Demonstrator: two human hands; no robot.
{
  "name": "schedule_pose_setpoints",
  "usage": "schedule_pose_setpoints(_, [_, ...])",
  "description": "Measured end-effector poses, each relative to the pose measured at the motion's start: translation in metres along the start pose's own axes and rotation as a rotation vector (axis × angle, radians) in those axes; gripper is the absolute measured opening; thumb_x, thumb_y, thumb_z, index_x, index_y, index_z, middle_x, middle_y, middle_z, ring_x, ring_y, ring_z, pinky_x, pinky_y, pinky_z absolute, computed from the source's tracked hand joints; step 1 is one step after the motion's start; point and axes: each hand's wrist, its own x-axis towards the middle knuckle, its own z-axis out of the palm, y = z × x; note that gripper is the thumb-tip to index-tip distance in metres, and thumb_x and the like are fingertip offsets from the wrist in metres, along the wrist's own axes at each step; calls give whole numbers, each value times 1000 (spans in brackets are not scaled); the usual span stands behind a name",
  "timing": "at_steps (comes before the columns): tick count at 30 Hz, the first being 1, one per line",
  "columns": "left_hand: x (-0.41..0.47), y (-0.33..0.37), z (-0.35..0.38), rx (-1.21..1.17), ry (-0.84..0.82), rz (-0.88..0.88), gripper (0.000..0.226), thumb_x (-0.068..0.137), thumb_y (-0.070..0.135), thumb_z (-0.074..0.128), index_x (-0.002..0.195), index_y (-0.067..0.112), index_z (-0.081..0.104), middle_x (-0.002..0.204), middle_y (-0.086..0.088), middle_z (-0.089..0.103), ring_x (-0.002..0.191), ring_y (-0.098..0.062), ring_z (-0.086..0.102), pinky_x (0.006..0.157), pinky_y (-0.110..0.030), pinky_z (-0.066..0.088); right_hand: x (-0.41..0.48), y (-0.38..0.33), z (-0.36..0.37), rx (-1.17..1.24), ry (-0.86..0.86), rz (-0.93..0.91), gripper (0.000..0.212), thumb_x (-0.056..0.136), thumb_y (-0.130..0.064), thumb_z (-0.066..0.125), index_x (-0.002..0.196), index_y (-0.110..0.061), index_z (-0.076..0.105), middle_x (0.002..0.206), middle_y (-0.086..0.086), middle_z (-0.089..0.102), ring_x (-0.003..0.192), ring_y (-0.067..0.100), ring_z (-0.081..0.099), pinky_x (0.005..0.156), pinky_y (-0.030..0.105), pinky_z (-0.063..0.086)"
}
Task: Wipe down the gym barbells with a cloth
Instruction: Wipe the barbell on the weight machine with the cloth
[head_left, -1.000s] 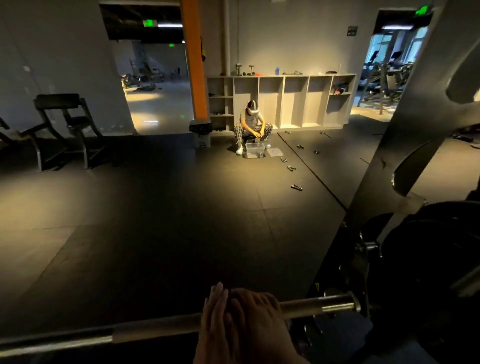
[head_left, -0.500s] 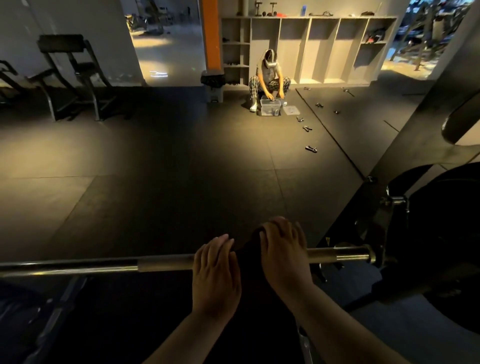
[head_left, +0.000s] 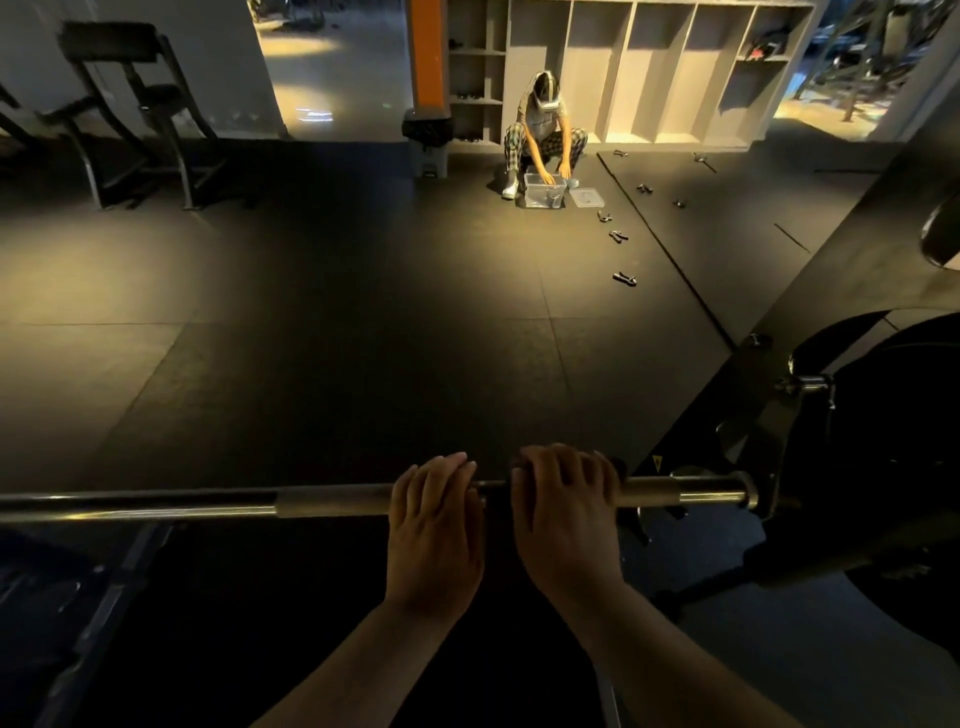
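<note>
Steel barbell on my feed: left hand rests loose-fingered over it, right hand clenches the dark cloth around it

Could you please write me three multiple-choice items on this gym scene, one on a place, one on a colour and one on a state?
1. Where is the right hand?
A. On the barbell, over a dark cloth
B. Hanging at the side
C. On a weight plate

2. What colour is the pillar beside the shelf unit?
A. Green
B. White
C. Orange

3. How is the clear box in front of the seated person?
A. Lidded
B. Open, with its lid beside it
C. Overturned

Answers:
1 A, its fingers curl over the cloth on the barbell.
2 C, the pillar is plainly orange.
3 B, the lid lies flat beside the box.
</note>
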Motion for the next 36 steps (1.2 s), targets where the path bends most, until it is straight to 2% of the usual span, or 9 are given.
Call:
schedule_pose_setpoints(5, [2, 2, -1, 37, 22, 13, 35, 99, 29, 49, 126, 13, 64, 135, -2, 59, 127, -21, 55, 119, -39, 25, 1, 23, -1, -93, -38, -274, 35, 101, -48, 39, 124, -30, 59, 127, -4, 56, 119, 20, 54, 115, 48, 36])
schedule_pose_setpoints(9, [3, 10, -5, 0, 32, -32, 42, 103, 35, 33, 125, 18, 64, 133, 2, 59, 130, -17, 51, 122, -38, 22, -10, 61, -15, -106, 62, -26, 35, 101, -48, 37, 127, -32, 55, 129, 0, 51, 127, 23, 46, 115, 59, 35])
schedule_pose_setpoints(12, [3, 17, -3, 42, 10, -26, 37, 101, 33, 43, 124, 15, 65, 136, -3, 58, 140, -28, 45, 127, -45, 6, -8, 33, -9, 9, 37, 34, 34, 100, -46, 28, 122, -34, 51, 125, 0, 52, 127, 21, 40, 117, 60, 32])
schedule_pose_setpoints(16, [7, 24, -1, 159, -134, 92, 57, 78, 42, 67, 125, 12, 64, 138, -10, 59, 144, -37, 41, 126, -47, -8, -4, 25, -4, -88, -81, -249, 44, 95, -50, 45, 134, -31, 48, 133, -4, 50, 130, 19, 45, 123, 53, 20])
schedule_pose_setpoints(22, [8, 29, -1, 99, -80, 71, 43, 102, 34, 37, 129, 15, 63, 135, -2, 62, 144, -27, 42, 127, -47, 4, -23, 84, -22, -201, 51, -255, 52, 89, -35, 68, 137, -24, 52, 137, 5, 50, 136, 26, 40, 118, 50, 30])
schedule_pose_setpoints(25, [8, 30, -2, 78, -72, 68, 46, 102, 36, 30, 128, 16, 63, 132, 0, 63, 141, -25, 45, 125, -51, 16, -4, 91, -35, -197, 16, -128, 32, 102, -44, 37, 127, -30, 53, 120, -3, 58, 116, 18, 54, 119, 39, 26])
schedule_pose_setpoints(28, [8, 26, -1, 66, -64, 78, 44, 103, 35, 31, 129, 17, 62, 131, 0, 64, 140, -23, 46, 124, -49, 21, 20, 83, -45, -131, -24, -23, 31, 101, -45, 33, 107, -29, 58, 92, -10, 57, 85, 11, 52, 97, 41, 48])
schedule_pose_setpoints(34, [7, 26, 1, 79, -56, 78, 44, 102, 34, 31, 127, 16, 63, 128, 0, 65, 136, -23, 50, 122, -49, 24, -23, 94, -15, -144, 164, -107, 39, 103, -38, 43, 135, -20, 54, 132, 7, 55, 130, 29, 48, 120, 51, 30])
schedule_pose_setpoints(36, [8, 26, 2, 82, -47, 77, 44, 102, 34, 32, 126, 16, 63, 127, -1, 65, 135, -24, 51, 122, -49, 25, -20, 99, -17, -140, 154, -161, 39, 104, -41, 42, 133, -20, 56, 128, 5, 56, 126, 26, 51, 118, 50, 33])
